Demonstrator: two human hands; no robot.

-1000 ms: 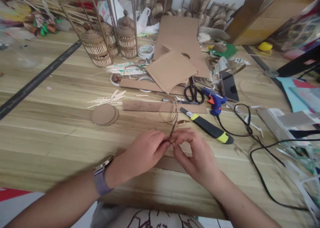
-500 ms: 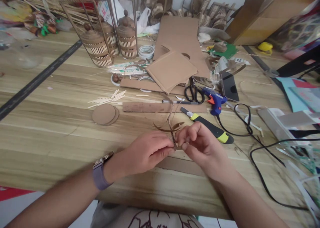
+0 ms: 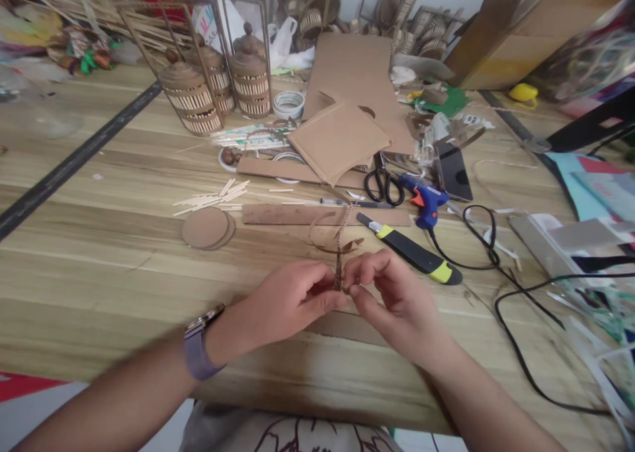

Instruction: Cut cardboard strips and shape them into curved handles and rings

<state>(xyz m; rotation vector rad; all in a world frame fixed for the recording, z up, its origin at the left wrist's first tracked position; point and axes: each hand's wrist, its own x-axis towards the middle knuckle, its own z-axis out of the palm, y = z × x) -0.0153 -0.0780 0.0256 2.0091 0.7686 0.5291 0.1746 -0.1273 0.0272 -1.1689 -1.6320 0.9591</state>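
A narrow strip of corrugated cardboard [image 3: 339,260] stands on edge between my hands, its far part curving away over the table. My left hand [image 3: 290,300], with a watch at the wrist, pinches the near end between thumb and fingers. My right hand [image 3: 397,300] is closed at the same end, thumb and forefinger pressed on what looks like a thin piece of its paper. The fingers partly hide that end. Thin curled brown paper [image 3: 350,245] lies just beyond the hands. Under them is a flat cardboard strip [image 3: 362,329].
A utility knife [image 3: 411,248] lies right of my hands, with a blue glue gun [image 3: 424,199] and black scissors [image 3: 384,186] beyond. Cardboard discs [image 3: 205,227] and thin wooden sticks [image 3: 213,197] lie left. Lantern-like cardboard models [image 3: 188,98] stand behind. A black cable [image 3: 510,359] loops at right.
Both hands have shifted slightly left with the cardboard strip, and the right fingers have come closer to the left ones. The curled paper beyond them has changed its bend.
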